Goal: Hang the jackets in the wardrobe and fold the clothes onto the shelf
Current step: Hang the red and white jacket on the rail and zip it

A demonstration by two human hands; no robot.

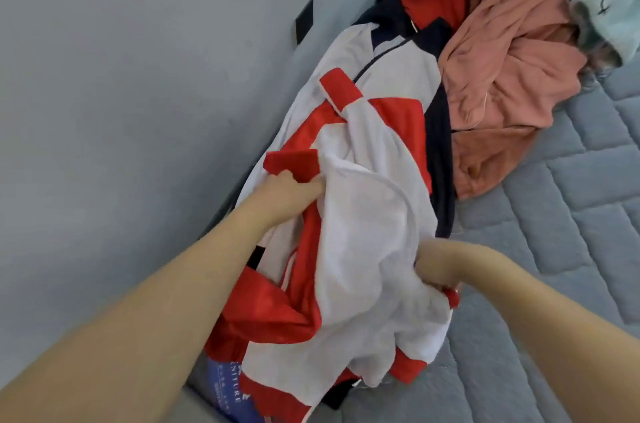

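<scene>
You have the red-and-white zip jacket (363,214) lying on the grey quilted mattress (571,214), with the crumpled pink garment (502,93) just right of it.

A single head-worn camera looks steeply down and forward, tilted, close over a quilted mattress (540,249). A grey wall (138,110) fills the left side.
</scene>
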